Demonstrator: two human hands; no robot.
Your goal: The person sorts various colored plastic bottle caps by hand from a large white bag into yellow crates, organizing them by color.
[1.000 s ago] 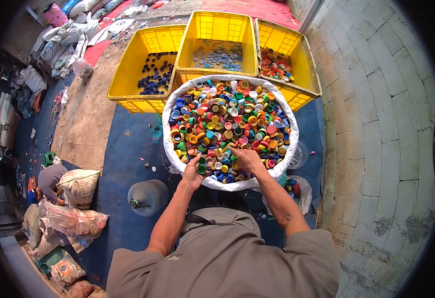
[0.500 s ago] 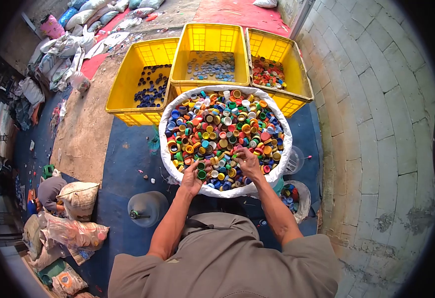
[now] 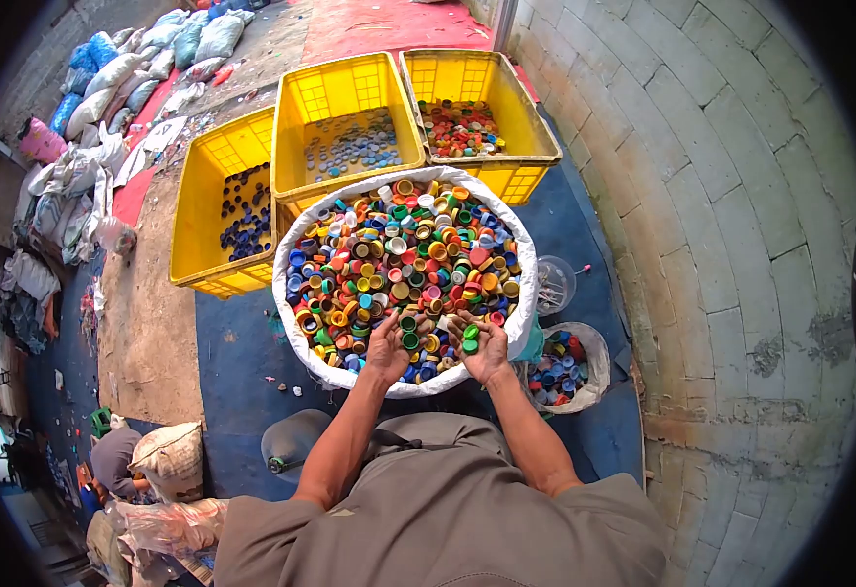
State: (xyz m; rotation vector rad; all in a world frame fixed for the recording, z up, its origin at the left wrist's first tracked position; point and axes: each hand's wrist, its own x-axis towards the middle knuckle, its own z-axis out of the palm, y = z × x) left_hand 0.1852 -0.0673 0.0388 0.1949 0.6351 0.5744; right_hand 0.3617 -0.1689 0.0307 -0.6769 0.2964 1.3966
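A big white sack [image 3: 296, 350] with a rolled rim stands before me, heaped with bottle caps [image 3: 418, 264] of many colours. Over its near side, my left hand [image 3: 386, 354] is turned palm up and holds dark green bottle caps [image 3: 409, 334] against its fingers. Beside it, my right hand [image 3: 488, 354] is palm up too, fingers slightly curled, with brighter green bottle caps [image 3: 470, 340] resting on them. A small gap separates the two hands.
Behind the sack stand three yellow crates holding dark blue caps [image 3: 244, 235], light blue caps [image 3: 355, 147] and red-orange caps [image 3: 462, 127]. At right are a smaller sack of caps [image 3: 599, 367] and a block wall [image 3: 712, 245]. A large clear bottle [image 3: 296, 440] and a crouching person [image 3: 115, 460] are at left.
The view has swung, shifting the crates and sack leftward. My right hand has turned from fingers-down over the caps to palm up, showing green caps. My left hand still holds green caps.
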